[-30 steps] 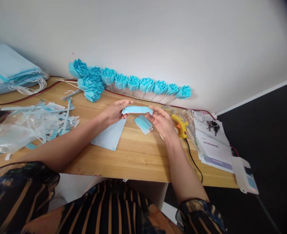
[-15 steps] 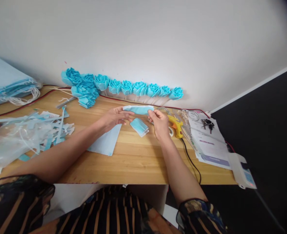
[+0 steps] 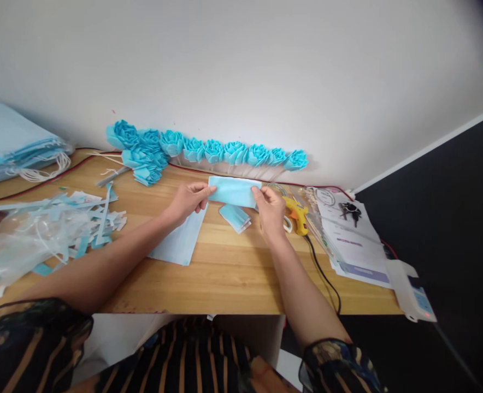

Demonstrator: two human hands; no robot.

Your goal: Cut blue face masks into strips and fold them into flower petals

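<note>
- The table (image 3: pixel 225 281) runs under everything; near its middle, the folded piece (image 3: pixel 235 217) by which the other places are told is seen.
- The stack (image 3: pixel 16 134) is set at the far left of the folded piece.
- The blue roses (image 3: pixel 213 151) are ranged behind the folded piece, against the wall; petals could be crushed if the hands were pushed too far back.
- Papers (image 3: pixel 350 237) are laid well to the right of the folded piece.
- Scraps (image 3: pixel 96 221) are strewn well to its left, partly beneath the left forearm; some could be swept about by a sleeve.
- A flat sheet (image 3: pixel 179 240) is placed left of the folded piece, and could be dragged if caught by the left wrist.
- The left hand (image 3: pixel 187 202) and right hand (image 3: pixel 271 212) are each closed on one end of the strip, pinched between thumb and fingers.
- The strip (image 3: pixel 234 191) is held spread just above and behind the folded piece. It could be creased or torn by uneven pulling.
- The glue gun (image 3: pixel 299 217) is laid right of the folded piece, near the right hand. Whether it is heated cannot be told; if so, skin could be burned by a careless brush.
</note>
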